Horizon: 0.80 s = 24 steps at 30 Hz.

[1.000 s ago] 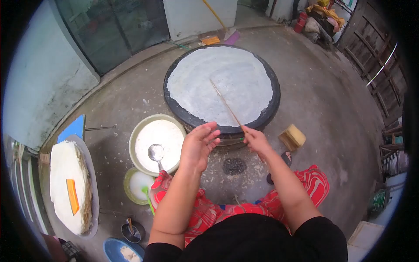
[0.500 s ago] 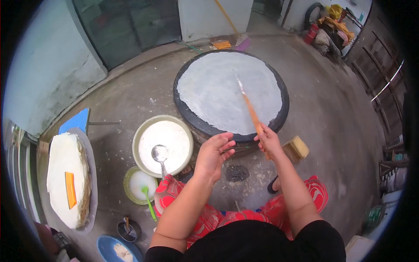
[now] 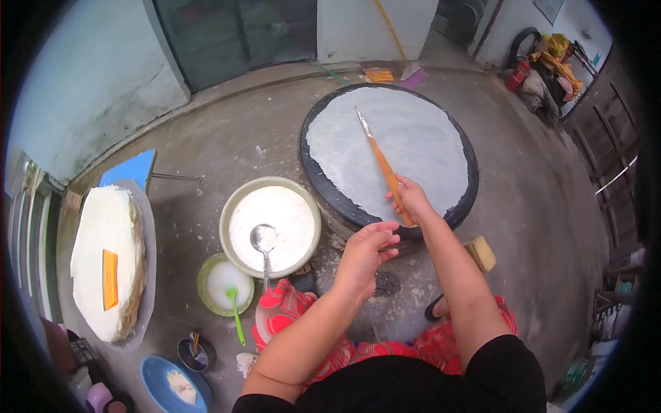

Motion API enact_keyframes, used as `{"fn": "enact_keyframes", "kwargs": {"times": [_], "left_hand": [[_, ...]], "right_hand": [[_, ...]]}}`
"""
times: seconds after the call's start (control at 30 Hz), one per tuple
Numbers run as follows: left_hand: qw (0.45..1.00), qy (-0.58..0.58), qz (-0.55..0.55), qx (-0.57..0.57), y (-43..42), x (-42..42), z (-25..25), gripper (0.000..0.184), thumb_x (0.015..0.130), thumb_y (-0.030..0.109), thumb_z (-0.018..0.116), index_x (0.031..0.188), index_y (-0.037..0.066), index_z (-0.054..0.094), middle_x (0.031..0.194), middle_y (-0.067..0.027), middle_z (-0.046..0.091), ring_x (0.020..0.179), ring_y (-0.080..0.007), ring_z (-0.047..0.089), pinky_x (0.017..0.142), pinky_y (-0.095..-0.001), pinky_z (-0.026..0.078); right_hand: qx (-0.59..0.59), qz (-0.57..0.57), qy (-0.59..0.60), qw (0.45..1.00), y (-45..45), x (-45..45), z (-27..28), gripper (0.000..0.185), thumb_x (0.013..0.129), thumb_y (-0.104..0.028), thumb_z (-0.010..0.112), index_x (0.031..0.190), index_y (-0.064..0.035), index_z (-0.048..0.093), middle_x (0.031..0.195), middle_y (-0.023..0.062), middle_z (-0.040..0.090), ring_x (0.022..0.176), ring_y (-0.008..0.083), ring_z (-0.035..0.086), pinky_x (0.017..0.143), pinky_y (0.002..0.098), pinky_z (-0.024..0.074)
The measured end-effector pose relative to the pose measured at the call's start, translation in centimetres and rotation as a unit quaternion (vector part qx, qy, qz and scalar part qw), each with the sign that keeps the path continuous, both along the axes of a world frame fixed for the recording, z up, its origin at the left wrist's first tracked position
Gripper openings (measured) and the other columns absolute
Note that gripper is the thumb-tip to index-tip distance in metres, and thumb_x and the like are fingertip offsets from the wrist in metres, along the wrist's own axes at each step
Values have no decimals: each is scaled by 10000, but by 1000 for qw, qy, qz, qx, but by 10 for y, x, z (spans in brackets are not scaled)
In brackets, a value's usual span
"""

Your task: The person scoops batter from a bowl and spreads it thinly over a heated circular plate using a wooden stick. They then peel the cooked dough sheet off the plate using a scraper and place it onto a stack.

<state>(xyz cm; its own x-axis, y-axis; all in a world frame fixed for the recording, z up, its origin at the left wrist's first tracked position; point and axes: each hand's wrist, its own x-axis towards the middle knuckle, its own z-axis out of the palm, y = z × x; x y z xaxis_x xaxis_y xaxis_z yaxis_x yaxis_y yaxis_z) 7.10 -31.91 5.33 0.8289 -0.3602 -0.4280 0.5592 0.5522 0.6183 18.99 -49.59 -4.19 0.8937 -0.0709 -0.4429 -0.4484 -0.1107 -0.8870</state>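
My right hand is closed around the lower end of a long wooden spatula. White batter coats the spatula's tip, which lies over the far left part of a thin pale sheet of batter. That sheet covers most of a round black griddle. Empty, with fingers apart and loosely bent, my left hand hovers near the griddle's front edge. To its left stands a basin of white batter with a metal ladle in it.
A small green bowl of whitish liquid holds a green spoon. At left, an orange scraper lies on a pale stack. A blue tub and dark pot stand below. A yellowish block sits right of the griddle.
The spatula has swung leftward, its tip going from the sheet's middle to the far left part. My left hand stays empty. The camera view has shifted left.
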Motion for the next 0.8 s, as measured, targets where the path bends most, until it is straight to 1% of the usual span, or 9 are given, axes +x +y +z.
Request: {"fn": "enact_keyframes", "kwargs": {"times": [0.23, 0.33, 0.4, 0.53, 0.57, 0.6, 0.7, 0.77, 0.8], "left_hand": [[1000, -9, 3, 10, 1, 1, -1, 247, 816, 109, 472, 1029, -7, 519, 1015, -67, 549, 904, -141, 526, 767, -285, 428], [1000, -5, -2, 8, -2, 0, -3, 252, 814, 105, 471, 1034, -9, 519, 1019, -68, 548, 906, -142, 525, 768, -285, 427], [1000, -5, -7, 3, -4, -1, -3, 255, 813, 105, 471, 1037, -9, 518, 1020, -69, 548, 906, -142, 525, 769, -285, 427], [1000, -2, -5, -1, -4, -1, -2, 251, 814, 103, 471, 1034, -8, 517, 1023, -70, 548, 908, -143, 523, 775, -285, 423], [1000, 1, -1, -6, -4, -1, -2, 249, 815, 102, 472, 1034, -7, 516, 1024, -70, 547, 908, -142, 523, 774, -285, 423], [1000, 0, -2, -7, -4, -1, -2, 249, 815, 102, 472, 1034, -7, 516, 1024, -70, 547, 908, -142, 523, 774, -285, 423], [1000, 5, 1, -10, -3, -2, -2, 248, 816, 105, 476, 1035, -5, 513, 1025, -70, 547, 904, -140, 523, 770, -284, 422], [1000, 10, -2, -4, -3, -3, -1, 251, 817, 110, 481, 1039, -4, 510, 1026, -72, 547, 903, -140, 523, 765, -281, 420], [1000, 11, -6, -3, -4, -4, -1, 251, 817, 110, 481, 1039, -4, 510, 1026, -72, 547, 903, -140, 523, 765, -281, 420]], "right_hand": [[-54, -28, 12, 998, 8, 23, -2, 394, 893, -131, 293, 1279, -143, 370, 776, 89, 563, 523, 124, 460, 452, 252, 402], [-214, 64, -42, 974, 8, 37, -17, 388, 856, -156, 387, 1243, -154, 416, 756, 88, 564, 513, 149, 494, 471, 287, 429], [-586, 145, -142, 784, 12, 46, -43, 409, 811, -154, 446, 1220, -156, 448, 739, 88, 554, 539, 158, 515, 493, 291, 430], [-512, 147, -168, 830, 18, 30, -34, 395, 830, -171, 439, 1225, -166, 447, 724, 61, 530, 507, 139, 465, 440, 278, 394], [-277, 95, -80, 953, 15, 19, -17, 381, 845, -172, 418, 1225, -172, 447, 725, 52, 517, 496, 127, 431, 418, 267, 371], [-20, 36, 14, 999, 12, 12, -8, 369, 861, -173, 397, 1226, -177, 446, 725, 44, 505, 484, 115, 398, 395, 257, 347], [136, -104, 46, 984, -17, 3, -9, 349, 881, -172, 368, 1218, -184, 457, 724, 35, 479, 465, 97, 334, 371, 241, 306], [96, -153, 18, 983, -27, 3, -32, 347, 885, -147, 347, 1208, -178, 469, 744, 66, 510, 482, 108, 391, 385, 245, 331], [-123, -143, -106, 976, -39, 9, -68, 347, 887, -145, 344, 1212, -172, 464, 758, 70, 528, 499, 110, 423, 396, 239, 348]]}}
